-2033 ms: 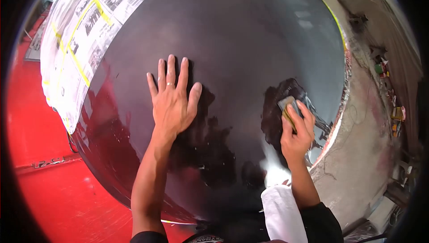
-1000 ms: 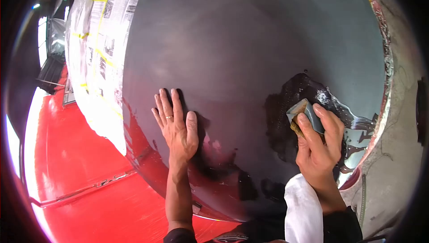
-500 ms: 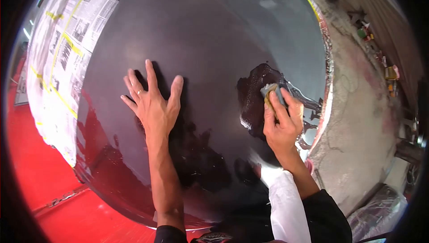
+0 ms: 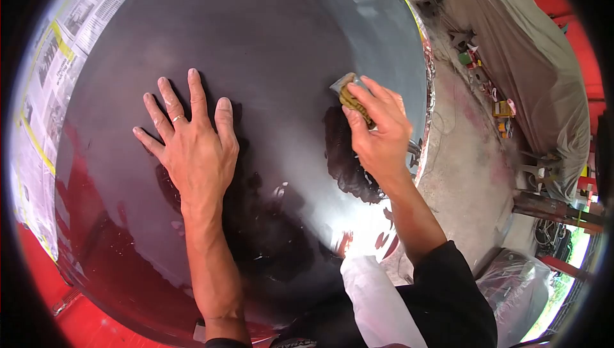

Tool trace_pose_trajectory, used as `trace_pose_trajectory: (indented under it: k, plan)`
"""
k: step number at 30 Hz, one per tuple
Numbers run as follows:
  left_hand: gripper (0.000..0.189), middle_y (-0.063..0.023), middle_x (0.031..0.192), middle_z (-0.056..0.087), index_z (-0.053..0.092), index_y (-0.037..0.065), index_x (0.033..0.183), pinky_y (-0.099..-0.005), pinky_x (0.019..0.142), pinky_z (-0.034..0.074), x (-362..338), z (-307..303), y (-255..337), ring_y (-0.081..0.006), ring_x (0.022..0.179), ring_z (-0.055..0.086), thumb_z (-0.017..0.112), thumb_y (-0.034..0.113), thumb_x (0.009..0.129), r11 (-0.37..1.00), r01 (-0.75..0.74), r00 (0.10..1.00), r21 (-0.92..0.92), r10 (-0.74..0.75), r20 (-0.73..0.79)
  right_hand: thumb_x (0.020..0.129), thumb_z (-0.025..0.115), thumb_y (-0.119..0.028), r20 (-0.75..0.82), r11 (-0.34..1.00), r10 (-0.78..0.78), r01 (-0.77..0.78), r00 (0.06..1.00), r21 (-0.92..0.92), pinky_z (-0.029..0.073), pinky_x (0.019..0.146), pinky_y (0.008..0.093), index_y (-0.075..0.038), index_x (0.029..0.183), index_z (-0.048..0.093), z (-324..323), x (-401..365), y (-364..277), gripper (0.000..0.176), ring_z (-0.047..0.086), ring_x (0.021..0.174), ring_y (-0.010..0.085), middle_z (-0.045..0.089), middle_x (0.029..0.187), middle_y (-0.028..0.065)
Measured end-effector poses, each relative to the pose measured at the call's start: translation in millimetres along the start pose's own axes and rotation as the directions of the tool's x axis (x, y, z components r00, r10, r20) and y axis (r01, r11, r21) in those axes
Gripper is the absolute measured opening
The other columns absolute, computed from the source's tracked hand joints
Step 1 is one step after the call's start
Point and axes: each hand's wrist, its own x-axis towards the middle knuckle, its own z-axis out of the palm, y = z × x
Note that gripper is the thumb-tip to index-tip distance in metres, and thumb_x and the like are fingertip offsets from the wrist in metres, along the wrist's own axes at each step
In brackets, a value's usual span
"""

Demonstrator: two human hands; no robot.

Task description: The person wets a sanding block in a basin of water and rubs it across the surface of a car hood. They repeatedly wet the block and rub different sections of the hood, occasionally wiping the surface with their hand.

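A large dark grey car panel (image 4: 275,47), wet in patches, spreads out before me. My left hand (image 4: 201,146) lies flat on it, fingers spread, a ring on one of them. On the right side, my right hand (image 4: 384,130) pinches a folded piece of sandpaper (image 4: 356,106), yellow-brown with a grey end. Its lower part is hidden by the fingers. Just below and left of that hand is a dark wet patch (image 4: 345,156). White cloth (image 4: 384,303) reaches up from the bottom edge beside my right arm.
Newspaper (image 4: 77,12) and yellow tape mask the left edge, above red bodywork (image 4: 96,322). Beyond the right edge lies a concrete floor (image 4: 460,175) with small containers (image 4: 503,109). A draped cover (image 4: 518,47) and a plastic-wrapped object (image 4: 515,290) stand farther right.
My right hand has moved up and left with the sandpaper, off the wet patch's middle to above it. The view has shifted right; my left hand stays spread on the panel.
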Motion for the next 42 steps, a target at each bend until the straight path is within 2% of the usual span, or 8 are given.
trace_pose_trajectory:
  k: [3,5,10,18,22,28,32,42]
  plan:
    - [0.059,-0.0240,0.163,0.032,0.044,0.018,0.156,-0.0704,0.119,0.010,0.5,0.2,-0.1,-0.0460,0.153,0.022,0.048,0.047,0.105,1.000,0.001,1.000,-0.007,-0.001,-0.001,0.080,0.074,0.002,0.001,0.999,-0.035,0.035,0.999,-0.006,0.054,0.089,0.0411,-0.008,0.115,0.075,2.2,-1.3,0.6,0.036,0.063,0.111,0.0343,0.068,0.124,0.0165]
    - [0.058,-0.0237,0.163,0.032,0.044,0.018,0.155,-0.0703,0.119,0.011,0.4,0.6,0.2,-0.0457,0.153,0.022,0.047,0.046,0.105,1.000,0.005,1.000,-0.011,-0.005,-0.004,0.081,0.076,0.000,0.007,0.994,0.106,-0.106,0.994,0.030,0.054,0.088,0.0406,-0.007,0.116,0.074,-5.6,-6.3,-6.8,0.036,0.063,0.108,0.0348,0.067,0.124,0.0171]
    - [0.056,-0.0228,0.163,0.033,0.044,0.016,0.155,-0.0701,0.119,0.012,1.1,0.5,0.1,-0.0448,0.153,0.023,0.046,0.042,0.106,1.000,0.008,1.000,0.004,-0.008,-0.006,0.084,0.078,-0.004,0.098,0.999,0.016,-0.020,0.995,0.042,0.053,0.089,0.0370,-0.003,0.116,0.074,-8.6,-3.6,-24.1,0.033,0.065,0.104,0.0322,0.071,0.119,0.0195]
    - [0.063,-0.0215,0.162,0.036,0.038,-0.006,0.153,-0.0692,0.119,0.013,2.4,0.8,-0.9,-0.0439,0.153,0.025,0.045,0.035,0.106,1.000,0.023,1.000,0.003,-0.022,-0.012,0.083,0.075,-0.001,0.051,0.994,-0.062,0.067,0.997,-0.090,0.054,0.089,0.0430,-0.007,0.117,0.074,2.4,-6.9,-12.4,0.035,0.063,0.108,0.0346,0.067,0.122,0.0176]
    - [0.062,-0.0215,0.162,0.036,0.038,-0.005,0.153,-0.0692,0.119,0.013,1.4,1.4,-0.3,-0.0434,0.153,0.024,0.045,0.035,0.106,1.000,0.017,1.000,0.003,-0.017,-0.020,0.083,0.074,-0.002,0.052,0.990,0.143,-0.141,0.988,-0.029,0.054,0.089,0.0428,-0.006,0.113,0.076,6.5,0.0,-4.8,0.030,0.063,0.108,0.0349,0.069,0.123,0.0170]
    - [0.061,-0.0210,0.163,0.035,0.039,-0.004,0.153,-0.0685,0.120,0.013,1.9,0.2,0.8,-0.0430,0.153,0.023,0.045,0.035,0.106,1.000,0.029,1.000,0.009,-0.029,0.004,0.085,0.073,-0.003,0.045,1.000,0.003,-0.004,0.999,0.025,0.055,0.089,0.0417,-0.007,0.110,0.077,19.8,34.5,16.3,0.026,0.064,0.111,0.0328,0.070,0.123,0.0146]
    - [0.061,-0.0207,0.164,0.033,0.037,-0.003,0.154,-0.0679,0.120,0.012,1.2,0.4,-0.2,-0.0428,0.154,0.023,0.043,0.035,0.107,0.999,0.024,1.000,0.032,-0.024,0.012,0.084,0.071,0.002,0.085,0.988,0.110,-0.119,0.990,0.102,0.057,0.089,0.0376,-0.007,0.110,0.078,11.4,22.1,18.1,0.028,0.067,0.110,0.0309,0.072,0.121,0.0130]
    - [0.062,-0.0199,0.164,0.031,0.034,-0.002,0.156,-0.0672,0.120,0.011,1.9,4.7,-2.0,-0.0418,0.155,0.020,0.039,0.038,0.109,0.997,0.018,0.999,0.070,-0.021,0.034,0.084,0.067,0.005,0.080,0.992,0.071,-0.079,0.994,0.094,0.059,0.087,0.0364,-0.007,0.108,0.078,8.7,16.6,32.3,0.029,0.065,0.113,0.0270,0.071,0.125,0.0133]
